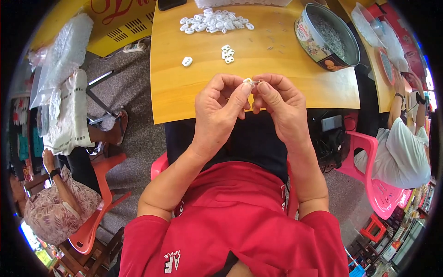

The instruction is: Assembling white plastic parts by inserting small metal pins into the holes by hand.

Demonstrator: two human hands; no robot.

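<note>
Closely, the two hands are meeting just above the near edge of the table [184, 94]. The left hand [218, 108] is pinching a small white piece [248, 81] between thumb and forefinger, its other fingers curling loosely beneath. The right hand [287, 106] is likewise nearly closing at thumb and forefinger, gripping what is looking like a thin screw [256, 82] by its right end. Probably the left is bracing the piece so that the screw can be lining up with it from the right; whether the tip is sitting inside a hole, I cannot tell.

The held piece is looking small, rounded and glossy, the fingers partly covering it; the screw is showing a slim, silvery, ridged shaft.

Farther off, a cluster of similar pieces [227, 54] is lying just beyond the hands, with a lone piece [187, 61] to its left, its dark holes showing. Beyond these, a loose pile of white pieces [214, 21] is spreading at the far left, perhaps for easy picking. To the right, small metal bits [270, 47] are lying scattered, and a round tin [316, 51] is standing at the far right, seemingly containing the bulk of them.
</note>
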